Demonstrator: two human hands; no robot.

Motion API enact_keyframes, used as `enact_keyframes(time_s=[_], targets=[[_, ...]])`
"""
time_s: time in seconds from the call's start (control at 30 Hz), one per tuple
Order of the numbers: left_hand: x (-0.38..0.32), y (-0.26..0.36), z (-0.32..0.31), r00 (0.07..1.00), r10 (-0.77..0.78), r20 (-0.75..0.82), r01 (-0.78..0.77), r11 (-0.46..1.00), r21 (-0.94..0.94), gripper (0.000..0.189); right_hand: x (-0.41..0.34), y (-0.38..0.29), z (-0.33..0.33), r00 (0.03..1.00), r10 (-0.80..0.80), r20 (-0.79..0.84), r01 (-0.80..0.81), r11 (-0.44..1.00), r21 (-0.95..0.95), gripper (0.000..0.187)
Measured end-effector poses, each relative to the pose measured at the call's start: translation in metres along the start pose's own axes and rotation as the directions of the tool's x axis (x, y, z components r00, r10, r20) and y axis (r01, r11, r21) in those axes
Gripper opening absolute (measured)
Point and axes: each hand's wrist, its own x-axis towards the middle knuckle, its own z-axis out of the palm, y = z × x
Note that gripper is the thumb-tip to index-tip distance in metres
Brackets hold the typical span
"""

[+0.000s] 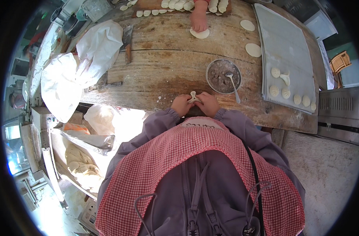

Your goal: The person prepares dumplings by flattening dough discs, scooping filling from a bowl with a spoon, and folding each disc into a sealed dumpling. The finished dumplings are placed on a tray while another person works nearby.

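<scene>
Close to the front edge of the wooden table [155, 66], my left hand [181, 105] and my right hand [209, 103] both pinch one folded dough wrapper [193, 96]. Its rim stands up in a pleat between my fingers, and whatever it holds inside is hidden. Just beyond my right hand sits a round metal bowl [208, 79] of brownish filling [220, 71]. A metal spoon [234, 85] rests in the bowl with its handle over the rim.
To the right, a stack of pale cloth sheets [288, 44] carries several pleated buns [285, 93]. Flat dough rounds [253, 50] lie beside it. Across the table another person's hand [199, 22] presses a dough round [200, 34]. Plastic bags [99, 47] and a cleaver [127, 44] are at left.
</scene>
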Motion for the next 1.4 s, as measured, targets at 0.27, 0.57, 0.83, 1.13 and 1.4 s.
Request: enact_keyframes(time_s=[0.27,0.57,0.83,1.13,1.4], targets=[[0.001,0.01,0.008,0.989,0.045,-0.14,-0.037,0.998,0.059,0.011,0.007,0.0,0.008,0.994,0.079,0.08,-0.064,0.983,-0.175,0.018],[-0.006,-0.011,0.013,0.979,0.064,-0.193,-0.092,0.986,-0.138,0.024,-0.003,0.01,0.004,0.986,0.162,0.042,-0.166,0.976,0.137,0.032],[-0.016,-0.021,0.011,0.986,-0.003,-0.164,-0.022,0.988,-0.152,0.022,-0.017,0.013,0.009,0.958,0.245,0.148,-0.277,0.924,0.264,0.028],[0.017,-0.035,-0.017,0.942,0.304,-0.144,-0.287,0.95,0.126,0.024,-0.014,-0.012,-0.016,0.98,0.07,0.186,-0.089,0.991,0.098,0.032],[0.009,0.001,-0.033,0.992,0.117,0.036,-0.122,0.974,0.191,0.023,0.014,0.008,0.009,0.995,-0.096,0.018,0.098,0.991,-0.097,0.028]])
